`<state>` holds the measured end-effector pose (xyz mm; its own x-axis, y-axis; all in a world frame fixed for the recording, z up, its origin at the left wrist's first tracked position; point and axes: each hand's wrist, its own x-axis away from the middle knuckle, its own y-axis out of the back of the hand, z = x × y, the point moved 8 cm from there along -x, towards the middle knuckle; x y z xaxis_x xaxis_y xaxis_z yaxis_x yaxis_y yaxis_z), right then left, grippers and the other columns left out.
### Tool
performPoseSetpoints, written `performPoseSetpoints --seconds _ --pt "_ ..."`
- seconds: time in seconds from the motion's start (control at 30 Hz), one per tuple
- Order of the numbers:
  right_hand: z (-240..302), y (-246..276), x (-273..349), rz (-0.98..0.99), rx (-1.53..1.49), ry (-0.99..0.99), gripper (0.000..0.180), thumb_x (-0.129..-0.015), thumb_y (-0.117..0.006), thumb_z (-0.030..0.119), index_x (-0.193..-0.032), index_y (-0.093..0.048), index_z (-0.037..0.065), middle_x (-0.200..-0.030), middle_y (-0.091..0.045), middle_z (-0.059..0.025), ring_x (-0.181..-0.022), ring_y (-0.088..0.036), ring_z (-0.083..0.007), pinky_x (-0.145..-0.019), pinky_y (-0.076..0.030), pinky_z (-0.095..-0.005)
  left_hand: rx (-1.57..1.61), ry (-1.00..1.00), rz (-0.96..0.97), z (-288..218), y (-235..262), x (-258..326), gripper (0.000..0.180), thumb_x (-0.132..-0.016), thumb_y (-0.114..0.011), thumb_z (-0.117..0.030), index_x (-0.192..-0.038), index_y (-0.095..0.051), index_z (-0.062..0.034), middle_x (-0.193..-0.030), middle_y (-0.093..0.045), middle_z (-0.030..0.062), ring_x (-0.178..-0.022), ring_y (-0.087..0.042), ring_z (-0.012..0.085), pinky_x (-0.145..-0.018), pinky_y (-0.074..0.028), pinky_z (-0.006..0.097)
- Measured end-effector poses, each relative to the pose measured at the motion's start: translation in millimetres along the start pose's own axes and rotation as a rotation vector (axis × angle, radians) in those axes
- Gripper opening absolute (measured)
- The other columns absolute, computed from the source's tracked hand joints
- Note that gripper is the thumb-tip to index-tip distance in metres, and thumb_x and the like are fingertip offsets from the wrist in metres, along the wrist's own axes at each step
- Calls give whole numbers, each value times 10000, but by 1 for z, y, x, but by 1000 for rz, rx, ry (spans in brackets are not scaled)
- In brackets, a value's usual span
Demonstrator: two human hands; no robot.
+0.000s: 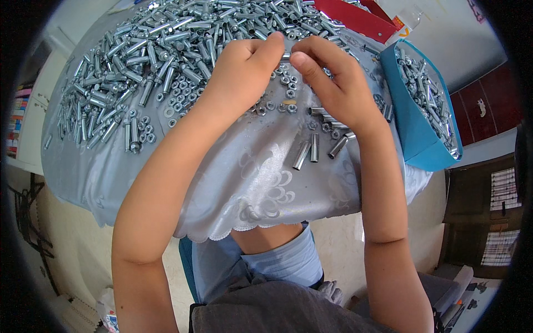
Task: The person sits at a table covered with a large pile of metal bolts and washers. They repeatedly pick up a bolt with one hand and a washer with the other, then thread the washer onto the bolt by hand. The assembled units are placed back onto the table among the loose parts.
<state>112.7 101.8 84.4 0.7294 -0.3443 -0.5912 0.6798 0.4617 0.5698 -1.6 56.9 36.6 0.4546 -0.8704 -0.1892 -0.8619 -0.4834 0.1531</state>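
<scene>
My left hand (247,69) is closed, fingers curled and thumb along the top, over the table's near middle. Across from it, the thumb and forefinger of my right hand (336,80) pinch together. A short shiny anchor bolt (285,56) bridges the two hands; only a small part shows between the fingertips. Below the hands lie loose hex nuts (291,108). Several bare metal sleeves (301,155) rest on the cloth beneath my right wrist. A big heap of sleeve anchor bolts (150,55) spreads behind and left of my left hand.
A blue open box (413,139) full of anchor bolts stands at the table's right edge. At the far right are a red box (355,19) and a clear plastic bottle (408,19). A silvery patterned tablecloth (239,188) hangs over the near edge, above my lap.
</scene>
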Motion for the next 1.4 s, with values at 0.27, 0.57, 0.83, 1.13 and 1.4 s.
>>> performPoseSetpoints --seconds 0.27,0.57,0.83,1.13,1.4 --pt "-32 -27 14 168 -576 -581 402 -922 -445 340 -732 -545 1 -593 -450 8 -547 -417 -82 -506 -355 -236 -230 -273 -44 -23 3 5 412 -884 -523 -335 -622 -534 -17 -524 -396 -47 -517 -323 37 -454 -272 230" --pt "-43 16 4 -216 -316 -434 313 -867 -563 290 -741 -594 5 -552 -459 47 -514 -393 -30 -469 -310 -207 -367 126 679 -6 -23 22 316 -833 -623 -310 -705 -593 -22 -590 -536 6 -527 -478 49 -479 -385 200" --pt "-46 24 4 -249 -227 -439 257 -831 -615 241 -725 -584 8 -571 -475 54 -529 -383 -17 -463 -291 -201 748 96 205 -13 23 -19 348 -827 -633 -329 -924 -541 -9 -662 -487 -8 -603 -473 86 -615 -442 226" --pt "-48 26 6 -240 -212 -464 261 -828 -620 237 -727 -589 -2 -572 -485 47 -529 -392 -17 -462 -293 -193 276 6 -277 -1 51 -19 237 -795 -665 -272 -840 -574 -58 -693 -519 -27 -603 -465 60 -576 -395 193" --pt "-69 46 11 -122 55 -454 233 -742 -680 212 -777 -619 -10 -605 -538 -8 -565 -454 -72 -496 -358 -237 -75 -191 -116 0 25 -19 184 -822 -622 -169 -924 -577 -22 -761 -595 -2 -669 -489 34 -594 -369 182"
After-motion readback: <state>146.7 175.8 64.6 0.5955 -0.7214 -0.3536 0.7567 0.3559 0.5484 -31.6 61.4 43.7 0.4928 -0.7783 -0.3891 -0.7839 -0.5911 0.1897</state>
